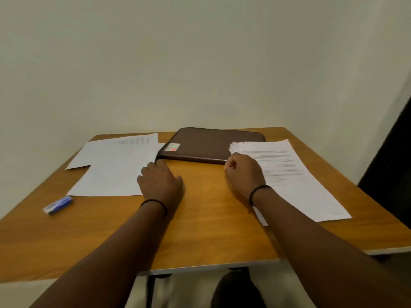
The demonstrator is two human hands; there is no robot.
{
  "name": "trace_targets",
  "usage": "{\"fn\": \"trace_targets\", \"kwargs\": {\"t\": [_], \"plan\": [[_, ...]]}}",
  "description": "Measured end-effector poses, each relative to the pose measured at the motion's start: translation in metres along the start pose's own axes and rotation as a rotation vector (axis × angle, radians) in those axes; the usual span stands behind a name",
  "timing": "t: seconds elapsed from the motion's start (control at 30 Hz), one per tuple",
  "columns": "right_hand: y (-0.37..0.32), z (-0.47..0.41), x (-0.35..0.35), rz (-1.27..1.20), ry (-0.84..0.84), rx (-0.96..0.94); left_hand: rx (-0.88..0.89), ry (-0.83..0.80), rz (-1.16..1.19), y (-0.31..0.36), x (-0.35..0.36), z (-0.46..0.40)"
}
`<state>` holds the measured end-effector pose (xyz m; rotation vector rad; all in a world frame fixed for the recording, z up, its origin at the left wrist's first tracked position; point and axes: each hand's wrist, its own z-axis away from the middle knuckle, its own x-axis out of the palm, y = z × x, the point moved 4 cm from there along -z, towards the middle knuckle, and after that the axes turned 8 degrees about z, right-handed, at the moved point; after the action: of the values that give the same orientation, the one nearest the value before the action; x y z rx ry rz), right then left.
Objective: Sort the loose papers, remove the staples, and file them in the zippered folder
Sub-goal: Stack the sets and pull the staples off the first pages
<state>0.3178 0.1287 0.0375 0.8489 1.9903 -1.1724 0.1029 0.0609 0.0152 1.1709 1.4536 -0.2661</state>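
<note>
At left of the frame a blue tool lies on the surface below loose sheets. The left hand rests flat, fingers relaxed. The folder lies closed at centre. The right hand is curled, seemingly empty, on the stack.

Wooden table, papers, folder, stapler

One zippered folder, two paper piles, one blue stapler-like tool, two hands.
</note>
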Motion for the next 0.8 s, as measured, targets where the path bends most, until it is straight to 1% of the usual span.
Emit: {"fn": "trace_targets", "kwargs": {"t": [0.07, 0.17, 0.23, 0.33, 0.4, 0.47, 0.53, 0.6, 0.67, 0.73, 0.8], "plan": [[-0.036, 0.003, 0.032, -0.049, -0.103, -0.040, -0.116, -0.028, -0.075, -0.042, -0.007, -0.013], [-0.074, 0.004, 0.070, -0.074, -0.194, -0.074, -0.182, -0.107, -0.052, -0.075, -0.008, -0.025], [-0.090, 0.003, 0.089, -0.069, -0.195, -0.077, -0.160, -0.096, -0.043, -0.079, -0.008, -0.030], [-0.098, 0.005, 0.105, -0.031, -0.153, -0.067, -0.107, -0.073, -0.145, -0.069, -0.009, -0.034], [-0.097, 0.004, 0.108, -0.022, -0.124, -0.050, -0.052, -0.078, -0.195, -0.064, -0.007, -0.035], [-0.093, 0.004, 0.106, -0.060, -0.104, -0.014, 0.007, -0.057, -0.176, -0.064, -0.009, -0.035], [-0.091, 0.003, 0.105, -0.111, -0.079, 0.024, 0.025, 0.028, -0.084, -0.066, -0.017, -0.035], [-0.091, 0.003, 0.104, -0.131, -0.063, 0.040, 0.053, 0.166, 0.036, -0.069, -0.032, -0.036], [-0.094, 0.003, 0.103, -0.158, -0.054, 0.044, 0.152, 0.309, 0.196, -0.068, -0.052, -0.033], [-0.096, 0.001, 0.106, -0.323, -0.060, 0.092, 0.285, 0.427, 0.366, -0.064, -0.075, -0.024], [-0.099, -0.002, 0.111, -0.564, -0.092, 0.210, 0.356, 0.463, 0.595, -0.059, -0.094, -0.016]]}}
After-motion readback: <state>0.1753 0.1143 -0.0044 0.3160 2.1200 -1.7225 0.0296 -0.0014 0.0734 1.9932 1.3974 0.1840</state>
